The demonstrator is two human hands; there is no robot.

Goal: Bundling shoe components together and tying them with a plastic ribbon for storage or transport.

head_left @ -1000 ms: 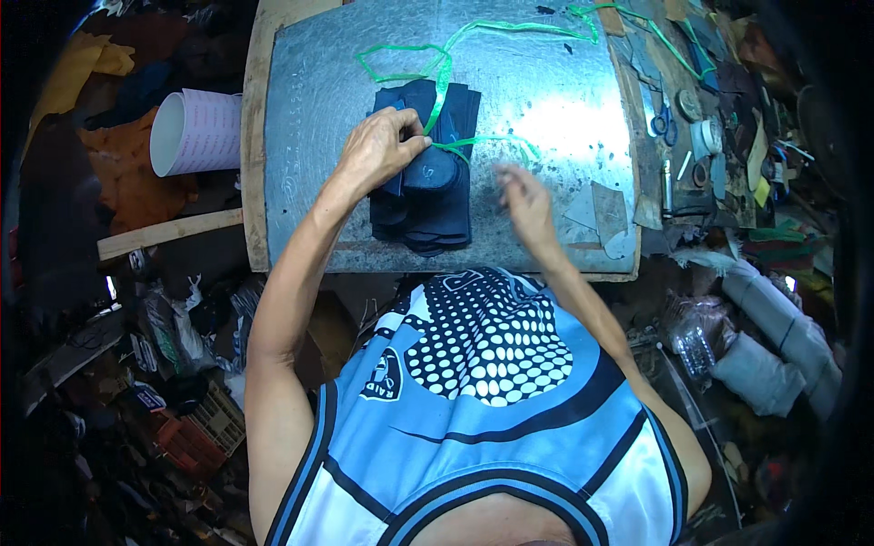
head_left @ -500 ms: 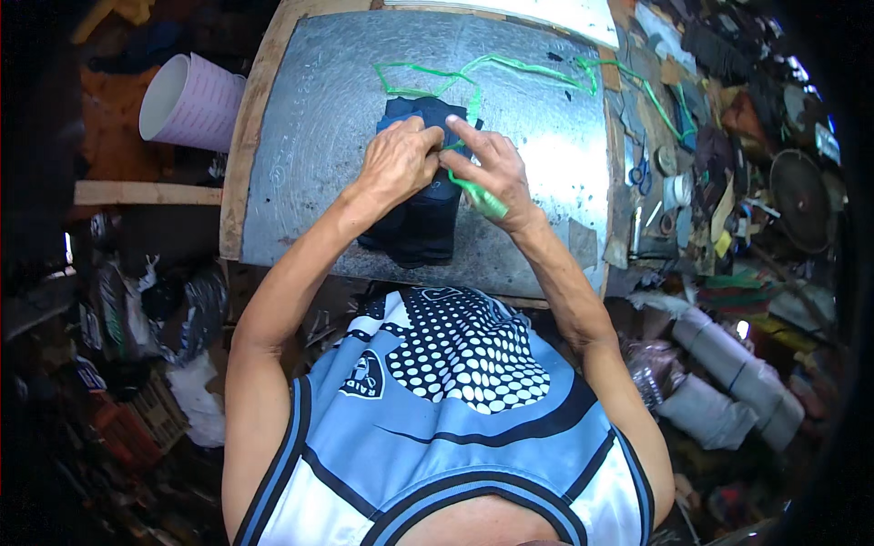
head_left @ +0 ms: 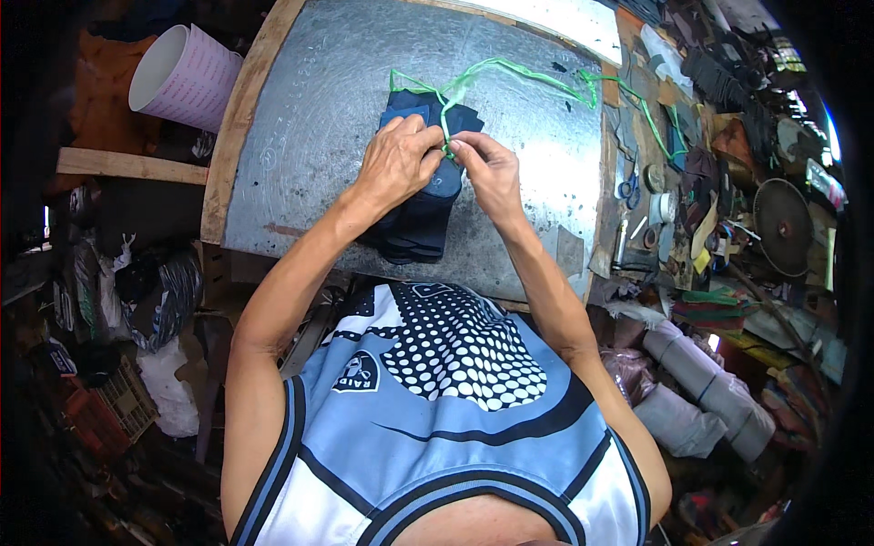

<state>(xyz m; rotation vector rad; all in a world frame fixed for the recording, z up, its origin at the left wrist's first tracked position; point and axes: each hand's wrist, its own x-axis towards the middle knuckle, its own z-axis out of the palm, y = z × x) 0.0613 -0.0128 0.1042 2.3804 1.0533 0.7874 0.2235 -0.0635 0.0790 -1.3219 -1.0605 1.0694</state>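
A dark navy stack of cut fabric pieces (head_left: 421, 218) lies on the metal-topped table, with a bluer patch showing near its far end. Bright green plastic twine (head_left: 496, 65) crosses the stack and trails off to the right. My left hand (head_left: 398, 156) rests over the stack's left side, its fingers curled and pinching the twine at the middle. Close beside it, my right hand (head_left: 489, 173) pinches the twine between thumb and forefinger where the strands meet. The twine's crossing point is partly covered by my fingertips.
The metal sheet (head_left: 319, 118) has a wooden border. Left of the table stands a white and pink roll (head_left: 187, 80). Along the right lie blue-handled scissors (head_left: 628, 188), a white spool (head_left: 663, 207) and leather scraps. Wrapped rolls (head_left: 710, 387) sit lower right; a round fan-like disc (head_left: 782, 227) is farther right.
My right hand has closed from spread fingers into a pinch beside my left. The loose green end that hung by it has been drawn in, and the strands now meet over the stack.
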